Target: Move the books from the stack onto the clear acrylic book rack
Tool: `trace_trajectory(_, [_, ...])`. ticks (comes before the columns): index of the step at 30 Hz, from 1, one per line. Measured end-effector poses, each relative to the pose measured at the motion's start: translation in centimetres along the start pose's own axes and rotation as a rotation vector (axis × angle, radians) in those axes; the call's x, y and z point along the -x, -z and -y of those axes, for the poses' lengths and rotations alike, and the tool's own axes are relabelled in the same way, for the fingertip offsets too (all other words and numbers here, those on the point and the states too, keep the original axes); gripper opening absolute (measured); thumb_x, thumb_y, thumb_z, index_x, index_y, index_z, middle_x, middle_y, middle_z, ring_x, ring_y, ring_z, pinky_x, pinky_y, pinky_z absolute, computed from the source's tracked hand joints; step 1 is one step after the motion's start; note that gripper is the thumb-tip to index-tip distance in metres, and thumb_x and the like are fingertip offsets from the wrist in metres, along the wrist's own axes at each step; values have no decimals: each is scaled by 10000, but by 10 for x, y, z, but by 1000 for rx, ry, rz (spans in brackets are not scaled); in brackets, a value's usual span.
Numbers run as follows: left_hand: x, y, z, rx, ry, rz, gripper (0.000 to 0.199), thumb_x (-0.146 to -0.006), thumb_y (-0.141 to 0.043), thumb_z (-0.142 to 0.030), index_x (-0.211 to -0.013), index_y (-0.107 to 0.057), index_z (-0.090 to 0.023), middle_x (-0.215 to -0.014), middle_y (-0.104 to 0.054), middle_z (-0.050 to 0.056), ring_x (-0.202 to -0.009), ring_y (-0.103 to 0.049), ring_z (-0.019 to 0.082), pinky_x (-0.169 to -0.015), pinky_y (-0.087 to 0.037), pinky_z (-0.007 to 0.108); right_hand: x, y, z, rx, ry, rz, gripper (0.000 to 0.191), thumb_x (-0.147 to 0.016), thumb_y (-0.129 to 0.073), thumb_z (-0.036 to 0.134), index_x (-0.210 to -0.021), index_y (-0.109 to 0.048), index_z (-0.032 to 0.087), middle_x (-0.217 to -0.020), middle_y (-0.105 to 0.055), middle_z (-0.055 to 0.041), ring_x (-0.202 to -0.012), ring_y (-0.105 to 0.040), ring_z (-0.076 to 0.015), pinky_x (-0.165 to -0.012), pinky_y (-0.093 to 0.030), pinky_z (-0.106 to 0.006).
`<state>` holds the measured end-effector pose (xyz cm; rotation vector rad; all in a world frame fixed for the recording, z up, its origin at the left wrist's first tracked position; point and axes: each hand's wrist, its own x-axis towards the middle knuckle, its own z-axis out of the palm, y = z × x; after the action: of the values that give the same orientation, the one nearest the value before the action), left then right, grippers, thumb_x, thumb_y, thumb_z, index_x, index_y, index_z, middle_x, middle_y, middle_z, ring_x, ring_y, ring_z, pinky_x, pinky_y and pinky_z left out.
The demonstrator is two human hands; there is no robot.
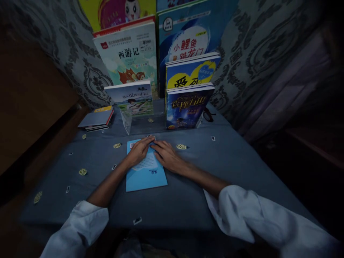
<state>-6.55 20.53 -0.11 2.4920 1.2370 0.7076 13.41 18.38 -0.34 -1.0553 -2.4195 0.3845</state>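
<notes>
A thin light-blue book lies flat on the cloth-covered table, with a barcode and lines of small print on the side facing up. My left hand rests on its upper part, fingers stretched toward the far edge. From the other side my right hand reaches over the book's far right corner, fingers extended and slightly apart. The fingertips of both hands come close together near that far edge. Neither hand is wrapped around anything, and the book's far right corner is mostly hidden beneath them.
Beyond the hands, a clear stand holds upright books, among them a dark blue one and a pale green one. A small book stack lies at left. Dark glasses sit behind the stand at right. Patterned cloth covers the table.
</notes>
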Motion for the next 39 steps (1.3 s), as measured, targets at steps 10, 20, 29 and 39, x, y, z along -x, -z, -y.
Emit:
trace_trajectory(10, [3,-4,6,9,94,-143,450,-959,-354,-127,-1364,-547,-168,-1355,-639,104,-1274,-590,214,-1127,-450,438,-22,0,-8,70,-66,-13,422,-999,-440,265,-1392,-549,156,-1444,-542,-168,-1271,-489,-314,-1046,-415,-508])
trace_trajectory(20, [2,-1,-5,-171,10,-7,401,-982,-412,-202,-1350,-568,-165,-1408,-601,120,-1325,-551,247,-1144,-415,462,-24,-10,-30,-139,-78,-141,512,-962,-364,155,-1464,-457,184,-1353,-620,-114,-1212,-539,-277,-1040,-436,-476])
trace_trajectory(29, [7,3,-23,-204,-141,170,403,-994,-401,-204,-1351,-586,-180,-1456,-564,114,-1428,-443,247,-1184,-324,522,-24,-10,-31,-175,-95,-141,454,-970,-357,175,-1370,-573,176,-1313,-660,-106,-1216,-549,-269,-1047,-442,-463])
trace_trajectory(39, [48,3,-76,-152,-304,318,424,-1046,-353,-291,-1386,-553,-136,-1463,-555,115,-1438,-428,227,-1227,-290,469,-23,-6,-29,-120,-90,-104,405,-976,-418,195,-1339,-592,145,-1304,-669,-114,-1227,-544,-271,-1057,-412,-450])
